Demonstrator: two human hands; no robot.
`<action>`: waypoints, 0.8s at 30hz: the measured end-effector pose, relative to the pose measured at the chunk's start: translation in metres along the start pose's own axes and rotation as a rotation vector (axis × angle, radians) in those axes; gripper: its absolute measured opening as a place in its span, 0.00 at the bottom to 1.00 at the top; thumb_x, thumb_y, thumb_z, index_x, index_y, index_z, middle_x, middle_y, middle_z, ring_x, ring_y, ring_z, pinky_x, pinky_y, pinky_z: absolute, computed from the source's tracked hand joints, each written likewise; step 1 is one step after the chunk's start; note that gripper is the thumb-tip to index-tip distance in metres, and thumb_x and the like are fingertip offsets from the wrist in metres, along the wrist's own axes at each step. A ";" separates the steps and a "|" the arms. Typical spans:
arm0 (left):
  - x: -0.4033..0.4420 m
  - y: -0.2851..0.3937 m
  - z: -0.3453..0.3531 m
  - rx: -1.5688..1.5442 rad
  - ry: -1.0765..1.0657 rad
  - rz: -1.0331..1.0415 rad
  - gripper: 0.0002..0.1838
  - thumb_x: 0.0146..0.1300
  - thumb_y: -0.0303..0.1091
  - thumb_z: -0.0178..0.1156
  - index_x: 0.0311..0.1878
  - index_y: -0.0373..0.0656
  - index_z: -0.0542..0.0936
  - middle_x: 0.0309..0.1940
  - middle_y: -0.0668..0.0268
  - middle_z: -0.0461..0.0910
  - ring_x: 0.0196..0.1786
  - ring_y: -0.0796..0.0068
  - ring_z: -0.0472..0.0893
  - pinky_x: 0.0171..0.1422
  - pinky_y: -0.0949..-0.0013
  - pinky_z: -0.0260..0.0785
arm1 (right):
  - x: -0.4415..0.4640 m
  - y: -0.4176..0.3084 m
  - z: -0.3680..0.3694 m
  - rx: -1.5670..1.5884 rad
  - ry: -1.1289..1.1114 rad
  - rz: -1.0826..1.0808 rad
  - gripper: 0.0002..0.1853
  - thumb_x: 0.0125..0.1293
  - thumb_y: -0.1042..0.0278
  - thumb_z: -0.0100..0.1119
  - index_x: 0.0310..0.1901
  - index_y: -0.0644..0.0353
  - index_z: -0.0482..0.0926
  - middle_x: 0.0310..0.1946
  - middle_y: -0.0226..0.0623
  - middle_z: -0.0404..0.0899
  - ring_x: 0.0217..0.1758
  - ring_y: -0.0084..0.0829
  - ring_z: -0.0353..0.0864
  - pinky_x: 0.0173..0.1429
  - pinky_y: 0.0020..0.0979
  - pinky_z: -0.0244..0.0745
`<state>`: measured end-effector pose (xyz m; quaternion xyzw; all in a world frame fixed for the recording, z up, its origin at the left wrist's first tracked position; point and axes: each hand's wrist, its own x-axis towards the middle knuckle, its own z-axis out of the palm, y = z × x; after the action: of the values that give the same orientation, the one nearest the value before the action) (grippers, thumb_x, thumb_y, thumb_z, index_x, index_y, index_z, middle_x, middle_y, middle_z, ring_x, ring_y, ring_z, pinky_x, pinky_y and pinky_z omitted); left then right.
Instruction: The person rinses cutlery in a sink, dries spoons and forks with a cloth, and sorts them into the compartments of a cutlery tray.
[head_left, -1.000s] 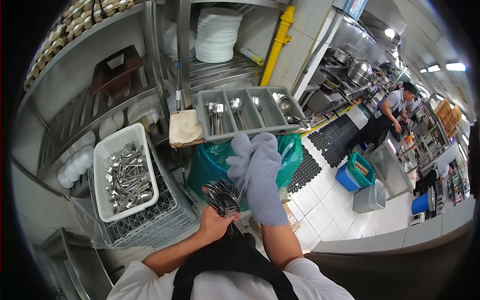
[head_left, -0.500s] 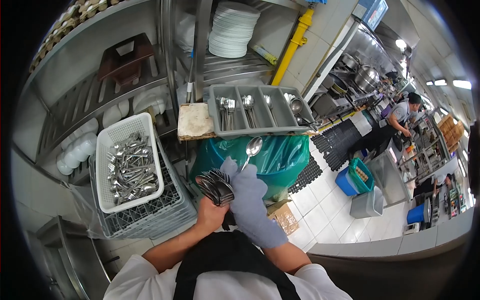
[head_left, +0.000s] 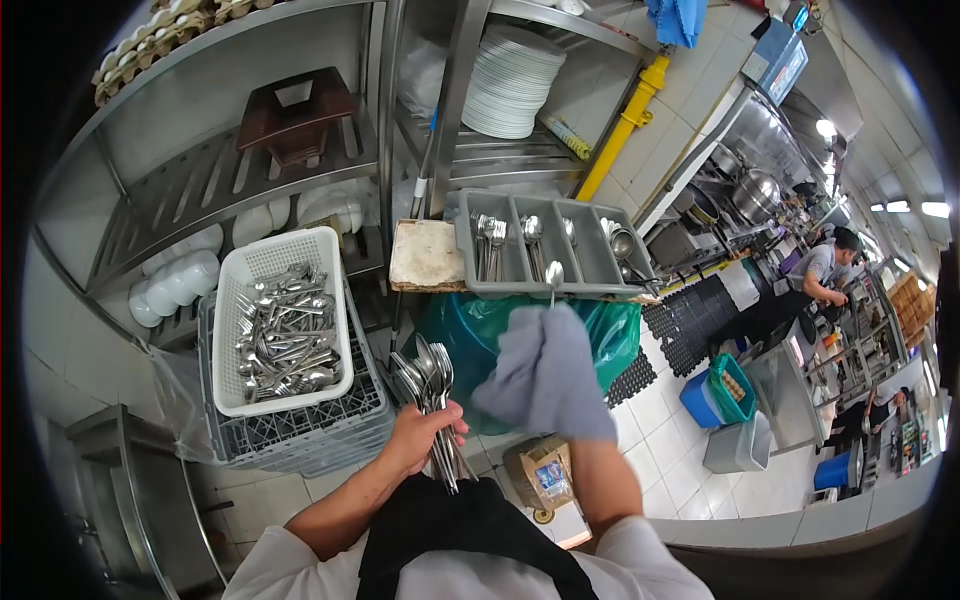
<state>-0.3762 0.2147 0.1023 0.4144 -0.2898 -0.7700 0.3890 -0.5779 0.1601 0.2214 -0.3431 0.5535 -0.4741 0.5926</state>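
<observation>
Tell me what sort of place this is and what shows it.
Most likely a commercial kitchen, perhaps a restaurant's: a tall stack of white plates stands on a metal shelf, a grey divided tray holds cutlery, and a large metal pot sits in the cooking area beyond.

No lettering is legible, the blue label (head_left: 552,478) on the box (head_left: 525,468) included.

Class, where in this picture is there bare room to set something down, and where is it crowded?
Bare: the pale board just left of the grey tray, and the floor tiles between the right forearm and the grey bin. Crowded: the white basket, heaped with cutlery, and the left hand, gripping more.
</observation>
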 end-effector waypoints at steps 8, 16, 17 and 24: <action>-0.020 -0.023 0.000 -0.079 -0.140 -0.035 0.13 0.64 0.30 0.64 0.49 0.34 0.77 0.32 0.60 0.81 0.35 0.66 0.84 0.42 0.66 0.78 | 0.024 -0.026 -0.019 0.032 0.020 -0.002 0.19 0.70 0.53 0.41 0.35 0.60 0.75 0.27 0.41 0.76 0.28 0.36 0.74 0.32 0.38 0.69; -0.015 -0.040 0.000 -0.095 -0.195 -0.057 0.12 0.65 0.31 0.63 0.48 0.35 0.79 0.30 0.63 0.80 0.33 0.68 0.84 0.39 0.66 0.79 | -0.009 -0.055 -0.033 -0.477 0.206 -0.451 0.10 0.63 0.61 0.50 0.33 0.56 0.79 0.28 0.37 0.78 0.31 0.35 0.79 0.33 0.34 0.73; -0.010 -0.036 0.003 -0.093 -0.191 -0.063 0.12 0.65 0.31 0.63 0.48 0.35 0.79 0.30 0.63 0.80 0.33 0.68 0.84 0.39 0.66 0.79 | -0.008 -0.048 -0.036 -0.697 0.281 -0.495 0.09 0.62 0.62 0.52 0.33 0.55 0.80 0.28 0.36 0.78 0.31 0.35 0.80 0.33 0.34 0.73; -0.010 -0.011 -0.001 -0.073 -0.188 -0.039 0.14 0.65 0.32 0.62 0.51 0.34 0.80 0.29 0.64 0.80 0.28 0.72 0.82 0.33 0.70 0.76 | -0.089 -0.060 0.007 -1.867 0.202 -0.090 0.03 0.56 0.69 0.60 0.31 0.52 0.83 0.29 0.32 0.79 0.34 0.34 0.84 0.33 0.31 0.77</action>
<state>-0.3760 0.2285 0.0979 0.3313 -0.2887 -0.8231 0.3596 -0.5768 0.2243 0.3079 -0.6578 0.7448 0.1116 0.0079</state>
